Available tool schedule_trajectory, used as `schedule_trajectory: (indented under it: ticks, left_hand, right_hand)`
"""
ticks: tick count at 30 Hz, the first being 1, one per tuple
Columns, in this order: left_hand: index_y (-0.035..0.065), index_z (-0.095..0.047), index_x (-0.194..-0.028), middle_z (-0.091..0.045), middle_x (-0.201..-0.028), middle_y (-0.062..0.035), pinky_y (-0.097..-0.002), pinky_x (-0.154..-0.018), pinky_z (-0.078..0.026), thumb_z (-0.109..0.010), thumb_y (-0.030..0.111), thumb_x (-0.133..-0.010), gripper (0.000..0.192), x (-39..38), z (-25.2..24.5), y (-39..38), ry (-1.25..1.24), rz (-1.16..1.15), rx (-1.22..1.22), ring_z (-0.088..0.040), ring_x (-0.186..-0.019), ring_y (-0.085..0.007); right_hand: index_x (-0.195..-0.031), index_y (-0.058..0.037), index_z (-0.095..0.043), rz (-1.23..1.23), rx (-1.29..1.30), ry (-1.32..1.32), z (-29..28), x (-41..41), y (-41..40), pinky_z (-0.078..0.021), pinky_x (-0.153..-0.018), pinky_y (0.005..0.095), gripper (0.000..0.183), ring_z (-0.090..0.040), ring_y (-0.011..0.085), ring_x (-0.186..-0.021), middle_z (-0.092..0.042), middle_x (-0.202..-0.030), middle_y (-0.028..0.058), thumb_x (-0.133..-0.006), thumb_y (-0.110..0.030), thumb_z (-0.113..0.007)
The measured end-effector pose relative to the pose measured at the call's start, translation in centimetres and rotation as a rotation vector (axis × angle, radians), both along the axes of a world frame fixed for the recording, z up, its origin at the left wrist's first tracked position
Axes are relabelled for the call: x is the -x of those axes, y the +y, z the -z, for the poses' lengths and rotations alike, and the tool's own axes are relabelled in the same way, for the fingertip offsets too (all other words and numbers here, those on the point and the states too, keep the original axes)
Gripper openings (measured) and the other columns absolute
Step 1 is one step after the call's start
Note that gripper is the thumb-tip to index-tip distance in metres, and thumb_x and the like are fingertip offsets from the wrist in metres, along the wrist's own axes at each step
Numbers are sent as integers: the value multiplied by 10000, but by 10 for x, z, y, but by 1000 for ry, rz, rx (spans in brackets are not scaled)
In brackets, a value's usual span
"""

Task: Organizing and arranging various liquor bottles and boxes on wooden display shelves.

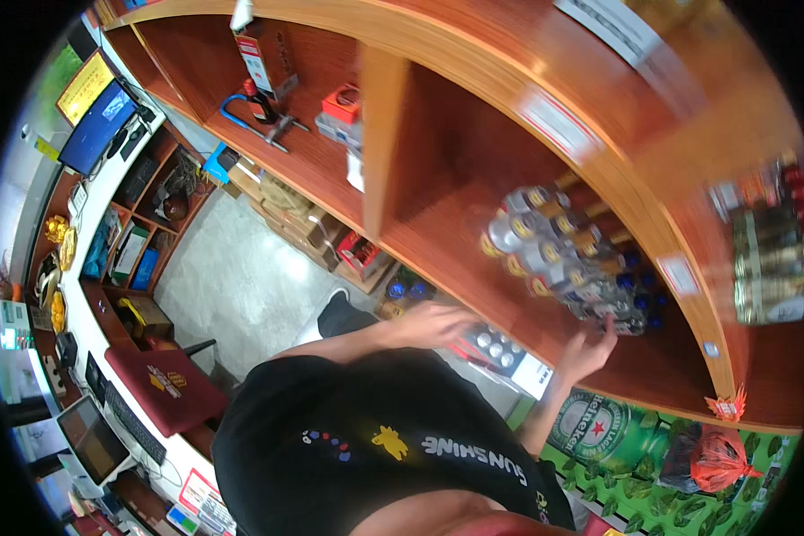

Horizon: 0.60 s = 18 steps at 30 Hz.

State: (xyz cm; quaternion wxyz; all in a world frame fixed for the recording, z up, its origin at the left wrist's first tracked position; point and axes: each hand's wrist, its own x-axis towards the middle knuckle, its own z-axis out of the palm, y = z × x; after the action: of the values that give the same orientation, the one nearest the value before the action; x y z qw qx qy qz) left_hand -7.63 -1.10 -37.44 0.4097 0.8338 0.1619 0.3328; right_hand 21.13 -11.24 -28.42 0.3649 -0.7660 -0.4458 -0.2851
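My left hand (437,325) is by the front edge of a wooden shelf (435,248), slightly blurred, with nothing visible in it. My right hand (586,355) reaches over the same shelf, fingers apart, its fingertips close to the near end of a group of small clear glass bottles (549,248). Whether a finger touches a bottle, I cannot tell. Several of the bottles have yellow-marked ends, and others at the near end have blue caps. Below the shelf edge, between my hands, is a white carton of cans (499,348).
Left of the upright divider (383,134) stand a dark bottle (260,104) and a blue-handled tool (268,120). Cardboard boxes (295,214) line the floor under the shelf. A maroon chair (164,388) is beside the white counter (84,295). A red plastic bag (717,462) lies at lower right.
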Motion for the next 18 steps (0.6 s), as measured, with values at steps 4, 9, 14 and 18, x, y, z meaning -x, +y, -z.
schedule_trajectory:
  ticks: [4, 9, 14, 18]
  left_hand:
    - [39, -690, -884, -704, -882, -156, -402, -725, -571, -564, 44, -838, 134, 157, 17, 96, -25, -581, 155, -707, -824, -287]
    - [-53, -503, -1233, -598, -1095, -257, -462, -898, -478, -663, 185, -915, 428, 274, 20, 302, -88, -1302, -172, -602, -1066, -387]
    - [-49, -460, -1290, -583, -1195, -269, -485, -946, -459, -839, 320, -770, 742, 295, 6, 405, 66, -1623, -217, -569, -1128, -421]
    - [-18, -485, -1279, -642, -1105, -238, -482, -891, -490, -847, 333, -755, 727, 310, 3, 425, -34, -1394, 79, -617, -1044, -420]
  right_hand:
    - [-1005, 23, -653, -184, -38, 329, -4, 115, 27, -510, -636, 302, 120, -656, 215, -780, -673, -915, 114, -900, -30, -677]
    - [-961, -33, -703, -970, 124, 285, -25, 314, 136, -540, -617, 330, 138, -659, 230, -667, -700, -861, 109, -828, -5, -726]
    - [-978, -47, -677, -1236, 225, 282, -53, 435, 273, -534, -606, 330, 115, -664, 225, -674, -674, -837, 97, -867, -66, -700]
    - [-988, -43, -655, -1206, 309, 460, -51, 461, 332, -551, -627, 357, 113, -681, 243, -699, -672, -865, 105, -884, -84, -668]
